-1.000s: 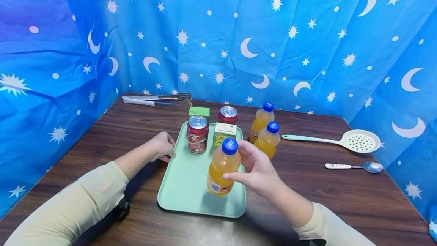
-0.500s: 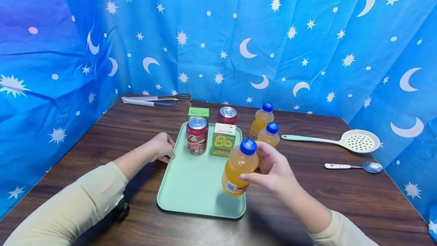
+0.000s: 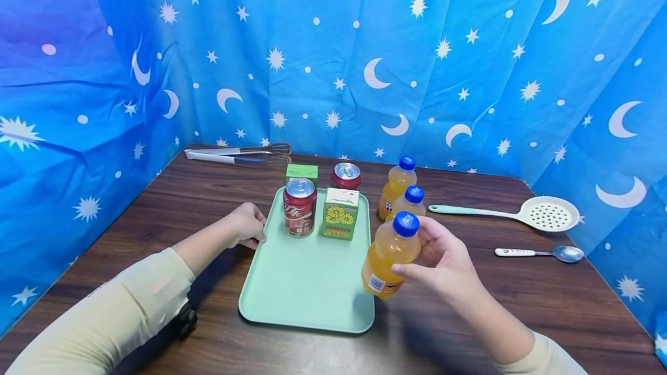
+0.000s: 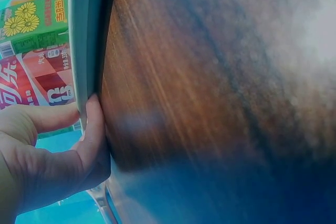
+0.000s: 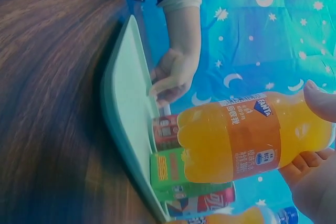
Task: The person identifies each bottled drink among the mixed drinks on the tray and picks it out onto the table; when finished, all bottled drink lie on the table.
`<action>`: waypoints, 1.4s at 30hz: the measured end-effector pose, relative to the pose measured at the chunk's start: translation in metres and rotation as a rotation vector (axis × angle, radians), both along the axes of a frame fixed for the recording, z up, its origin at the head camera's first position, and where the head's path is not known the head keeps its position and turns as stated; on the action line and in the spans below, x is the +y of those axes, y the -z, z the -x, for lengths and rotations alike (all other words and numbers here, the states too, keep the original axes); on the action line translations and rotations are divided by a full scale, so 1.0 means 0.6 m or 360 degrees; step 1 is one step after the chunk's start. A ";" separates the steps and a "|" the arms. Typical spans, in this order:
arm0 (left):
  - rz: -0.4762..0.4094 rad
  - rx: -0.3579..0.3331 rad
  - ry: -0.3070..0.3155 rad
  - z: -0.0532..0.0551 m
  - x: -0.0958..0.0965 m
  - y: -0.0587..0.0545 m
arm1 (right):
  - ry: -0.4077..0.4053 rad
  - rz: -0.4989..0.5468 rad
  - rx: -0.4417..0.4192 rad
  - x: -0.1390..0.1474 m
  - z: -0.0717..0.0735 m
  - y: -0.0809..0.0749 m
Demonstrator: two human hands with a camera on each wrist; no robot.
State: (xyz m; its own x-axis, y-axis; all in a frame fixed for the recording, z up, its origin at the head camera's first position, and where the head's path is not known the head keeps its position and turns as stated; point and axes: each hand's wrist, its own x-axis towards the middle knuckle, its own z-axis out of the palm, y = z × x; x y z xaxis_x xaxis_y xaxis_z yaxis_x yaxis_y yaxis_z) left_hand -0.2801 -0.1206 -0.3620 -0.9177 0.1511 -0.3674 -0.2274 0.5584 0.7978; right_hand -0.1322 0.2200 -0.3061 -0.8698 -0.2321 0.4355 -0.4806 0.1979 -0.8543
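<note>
My right hand (image 3: pixel 450 265) grips an orange soda bottle (image 3: pixel 388 262) with a blue cap, tilted and raised over the right edge of the light green tray (image 3: pixel 302 294). In the right wrist view, the bottle's orange label (image 5: pixel 254 135) faces the camera. On the tray's left rim, my left hand (image 3: pixel 247 225) pinches the edge between thumb and fingers, seen closely in the left wrist view (image 4: pixel 58 148). A red soda can (image 3: pixel 299 216) and a green drink carton (image 3: pixel 340 221) stand on the tray. Behind them are another carton (image 3: pixel 302 171) and can (image 3: pixel 346 176), partly hidden.
Two more orange soda bottles (image 3: pixel 400 184) stand right of the tray. Farther right lie a perforated skimmer (image 3: pixel 549 214) and a spoon (image 3: pixel 567 254). Tongs (image 3: pixel 224 155) and a whisk-like utensil lie at the back left. A blue patterned cloth (image 3: pixel 333 51) hangs behind the wooden table.
The right hand has carried the bottle rightward, from over the middle of the tray to its right edge. The left hand has kept its hold on the tray's rim.
</note>
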 end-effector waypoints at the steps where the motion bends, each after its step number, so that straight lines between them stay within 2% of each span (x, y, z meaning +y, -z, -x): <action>1: -0.0002 0.0000 0.0001 0.000 0.000 0.000 | -0.0010 0.0010 0.0014 0.004 0.000 0.001; 8: -0.0001 -0.0003 -0.0005 -0.003 0.000 0.001 | -0.0154 0.0188 0.0143 0.027 0.004 0.015; 12: -0.0002 -0.0001 0.0001 -0.004 0.000 0.001 | -0.0176 0.0249 0.0180 0.037 0.007 0.024; 18: 0.0009 0.0000 0.0003 -0.002 -0.002 0.001 | -0.0167 0.0255 0.0142 0.049 0.011 0.033; 29: -0.0009 -0.0001 -0.0004 -0.001 -0.002 0.000 | -0.0341 0.0301 0.0119 0.064 0.016 0.047; 39: -0.0009 -0.0002 -0.0002 0.000 -0.001 0.000 | -0.0284 0.0297 0.0012 0.075 0.013 0.062; 42: -0.0021 -0.0004 0.0000 0.001 -0.001 0.001 | -0.0302 0.0309 0.0014 0.077 0.014 0.065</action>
State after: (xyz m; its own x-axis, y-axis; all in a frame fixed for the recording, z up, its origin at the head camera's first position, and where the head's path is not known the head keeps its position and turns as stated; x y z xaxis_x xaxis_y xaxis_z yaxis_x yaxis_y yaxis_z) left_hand -0.2804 -0.1210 -0.3623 -0.9167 0.1559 -0.3678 -0.2296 0.5480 0.8044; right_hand -0.1404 0.2660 -0.3451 -0.8148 -0.3017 0.4950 -0.5009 -0.0635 -0.8632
